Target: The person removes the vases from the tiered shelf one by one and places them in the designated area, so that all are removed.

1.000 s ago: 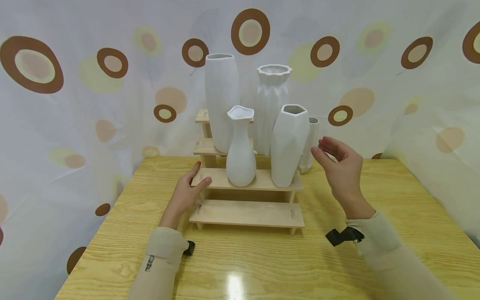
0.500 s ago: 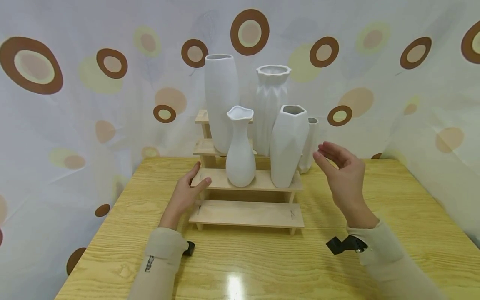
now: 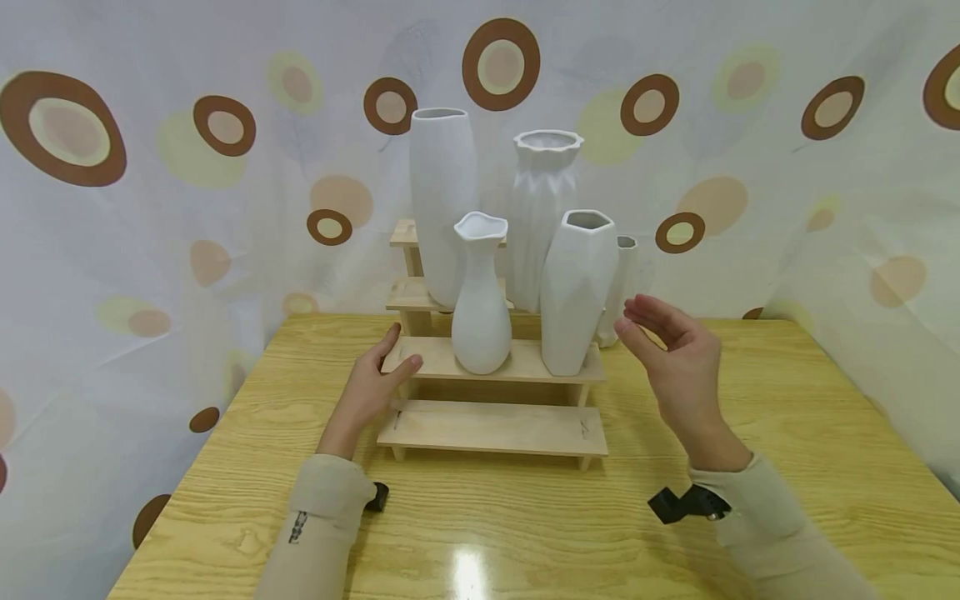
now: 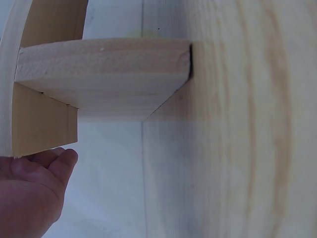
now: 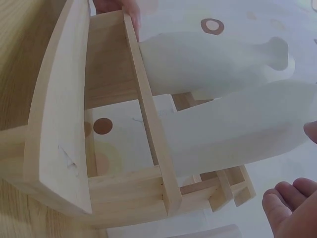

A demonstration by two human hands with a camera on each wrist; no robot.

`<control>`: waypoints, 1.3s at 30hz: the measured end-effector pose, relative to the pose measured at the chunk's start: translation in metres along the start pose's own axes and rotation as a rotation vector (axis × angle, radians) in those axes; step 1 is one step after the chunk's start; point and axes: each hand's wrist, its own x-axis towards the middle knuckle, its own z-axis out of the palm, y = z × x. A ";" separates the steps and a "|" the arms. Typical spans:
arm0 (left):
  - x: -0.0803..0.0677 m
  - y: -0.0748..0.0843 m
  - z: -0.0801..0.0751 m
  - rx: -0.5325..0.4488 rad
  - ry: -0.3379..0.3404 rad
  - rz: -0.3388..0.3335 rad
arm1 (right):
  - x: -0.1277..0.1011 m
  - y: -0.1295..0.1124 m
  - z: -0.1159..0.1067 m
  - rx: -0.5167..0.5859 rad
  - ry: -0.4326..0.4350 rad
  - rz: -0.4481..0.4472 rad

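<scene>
1. Nothing is held by the right hand (image 3: pixel 678 358); it is raised off the table w/ fingers loosely spread, thumb apart. The faceted vase (image 3: pixel 576 287) is seen just at its 10 o'clock, w/ a small gap, not touched.
2. The left end of the wooden step shelf (image 3: pixel 495 427) is touched by the left hand (image 3: pixel 371 387): fingers straight, laid vs. the 2nd step's edge, nothing gripped. In the left wrist view only the fingertips (image 4: pixel 59 161) are shown, below the shelf end.
3. The faceted vase is stood upright on the 2nd step, right side; the wavy-rim vase (image 3: pixel 481 296) is placed at its 9 o'clock, same step, near but apart.
4. Higher up, at 12 o'clock, a tall plain vase (image 3: pixel 444 200) and a ribbed vase (image 3: pixel 545 208) are set.
5. A small vase (image 3: pixel 622 283) is partly hidden behind the faceted one, at 3 o'clock.
6. All is carried by a wooden table (image 3: pixel 787 400); a curtain w/ brown rings (image 3: pixel 150 208) is hung behind.
</scene>
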 end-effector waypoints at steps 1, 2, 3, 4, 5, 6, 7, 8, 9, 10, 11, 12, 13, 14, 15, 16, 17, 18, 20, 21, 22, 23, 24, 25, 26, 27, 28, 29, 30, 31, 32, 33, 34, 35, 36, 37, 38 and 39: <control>0.000 0.000 0.000 0.003 0.000 0.000 | -0.001 0.001 0.001 0.003 -0.006 0.003; 0.000 0.000 0.000 0.006 0.000 0.000 | -0.001 0.001 0.001 0.003 -0.011 0.006; 0.000 0.000 0.000 0.010 0.000 0.002 | -0.001 0.002 0.002 0.001 -0.015 0.009; 0.000 0.000 0.000 0.012 0.000 0.003 | -0.001 0.003 0.003 -0.007 -0.019 0.009; 0.000 0.000 0.000 0.013 0.000 0.004 | -0.002 0.004 0.003 -0.013 -0.022 0.009; 0.000 0.000 0.000 0.014 0.000 0.005 | -0.002 0.004 0.004 -0.018 -0.022 0.010; 0.000 0.000 0.000 0.013 0.000 0.006 | -0.001 0.005 0.005 -0.023 -0.022 0.010; 0.000 0.000 0.000 0.013 0.000 0.007 | -0.001 0.005 0.005 -0.022 -0.022 0.010; 0.000 0.000 0.000 0.013 0.000 0.007 | -0.001 0.006 0.006 -0.023 -0.020 0.009; 0.000 -0.001 0.000 0.012 0.000 0.008 | -0.001 0.006 0.007 -0.023 -0.019 0.008; 0.001 -0.001 0.000 0.012 -0.001 0.010 | -0.001 0.007 0.008 -0.020 -0.017 0.010; 0.001 -0.001 0.000 0.011 -0.001 0.011 | -0.001 0.007 0.008 -0.015 -0.015 0.011; 0.001 -0.001 0.000 0.010 -0.002 0.011 | 0.000 0.007 0.009 -0.013 -0.016 0.012; 0.001 -0.002 0.000 0.010 -0.002 0.011 | 0.000 0.007 0.010 -0.011 -0.016 0.015; 0.001 -0.002 0.000 0.010 -0.002 0.009 | 0.000 0.007 0.011 -0.009 -0.017 0.018; 0.001 -0.002 0.000 0.009 -0.001 0.008 | 0.000 0.006 0.012 -0.007 -0.019 0.022; 0.001 -0.002 0.000 0.007 -0.001 0.007 | 0.000 0.006 0.013 -0.006 -0.022 0.026; 0.001 -0.002 0.000 0.007 -0.001 0.004 | 0.000 0.005 0.013 -0.005 -0.025 0.029; 0.001 -0.002 0.000 0.010 0.001 0.003 | 0.000 0.004 0.015 -0.011 -0.032 0.035; 0.001 -0.002 0.000 0.012 0.001 0.004 | 0.000 0.003 0.015 -0.014 -0.035 0.037; 0.001 -0.002 0.000 0.013 0.001 0.004 | 0.001 0.003 0.016 -0.020 -0.039 0.040; 0.001 -0.002 -0.001 0.014 0.001 0.004 | 0.001 0.002 0.016 -0.022 -0.044 0.042; 0.001 -0.001 -0.001 0.015 0.001 0.004 | 0.001 0.001 0.017 -0.026 -0.048 0.045; 0.001 -0.002 0.000 0.014 0.000 0.005 | 0.002 0.001 0.017 -0.028 -0.052 0.048; 0.001 -0.002 0.000 0.014 0.000 0.004 | 0.002 0.001 0.018 -0.030 -0.056 0.051; 0.000 -0.002 0.000 0.012 0.000 0.004 | 0.003 0.001 0.018 -0.031 -0.060 0.055; 0.000 -0.002 0.000 0.011 0.000 0.004 | 0.003 0.000 0.018 -0.033 -0.065 0.057; 0.000 -0.002 0.000 0.009 -0.001 0.007 | 0.003 0.000 0.019 -0.033 -0.070 0.059; 0.000 -0.001 0.000 0.007 0.000 0.008 | 0.004 0.000 0.019 -0.038 -0.075 0.059; 0.000 -0.001 0.000 0.007 0.000 0.010 | 0.004 0.000 0.020 -0.041 -0.081 0.058; 0.000 -0.001 0.000 0.005 -0.001 0.010 | 0.005 0.000 0.020 -0.046 -0.088 0.057; 0.002 -0.007 0.000 0.005 0.003 0.014 | 0.005 0.000 0.021 -0.048 -0.095 0.055; 0.004 -0.013 0.000 0.006 0.006 0.015 | 0.005 -0.001 0.021 -0.050 -0.101 0.054; 0.006 -0.018 0.000 0.008 0.010 0.019 | 0.006 -0.001 0.022 -0.050 -0.108 0.052; 0.009 -0.024 0.001 0.009 0.015 0.020 | 0.006 -0.001 0.022 -0.051 -0.113 0.051; 0.011 -0.029 0.001 0.011 0.020 0.021 | 0.007 -0.001 0.023 -0.050 -0.117 0.050; 0.014 -0.035 0.001 0.013 0.025 0.023 | 0.007 -0.001 0.023 -0.051 -0.119 0.050; 0.016 -0.040 0.001 0.017 0.029 0.030 | 0.007 -0.001 0.024 -0.051 -0.121 0.049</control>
